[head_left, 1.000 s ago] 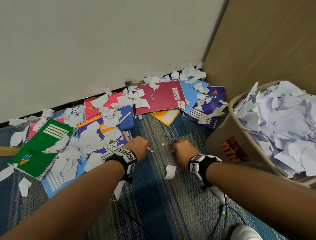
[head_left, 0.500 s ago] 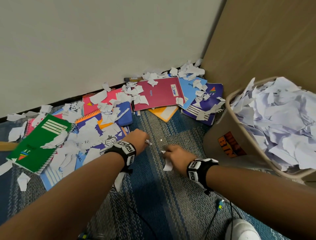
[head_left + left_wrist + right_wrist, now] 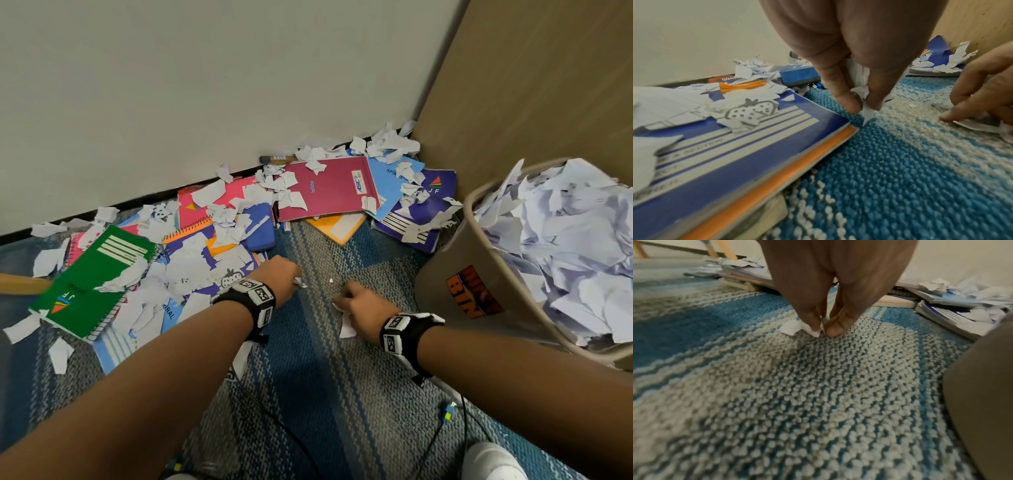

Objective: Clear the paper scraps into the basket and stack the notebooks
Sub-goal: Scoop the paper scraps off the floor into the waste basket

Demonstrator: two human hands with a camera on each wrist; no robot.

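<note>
Several notebooks lie scattered along the wall under torn white scraps: a green one (image 3: 90,279), a maroon one (image 3: 329,188), a purple one (image 3: 419,214) and a blue striped one (image 3: 731,146). My left hand (image 3: 296,279) pinches a small paper scrap (image 3: 866,112) between thumb and finger, just off the blue notebook's corner. My right hand (image 3: 346,301) is down on the carpet and pinches a white scrap (image 3: 797,328) at its fingertips. The tan basket (image 3: 455,274) at the right is heaped with crumpled paper (image 3: 565,246).
Blue and grey carpet (image 3: 325,394) covers the floor between my arms. A white wall runs behind the notebooks and a tan panel (image 3: 531,78) stands behind the basket. A tiny scrap (image 3: 331,280) lies between my hands. Cables (image 3: 435,442) and a white shoe (image 3: 493,462) are near me.
My right hand moved back toward me and settled on a white scrap that lay on the carpet. The left hand stayed where it was, holding its scrap.
</note>
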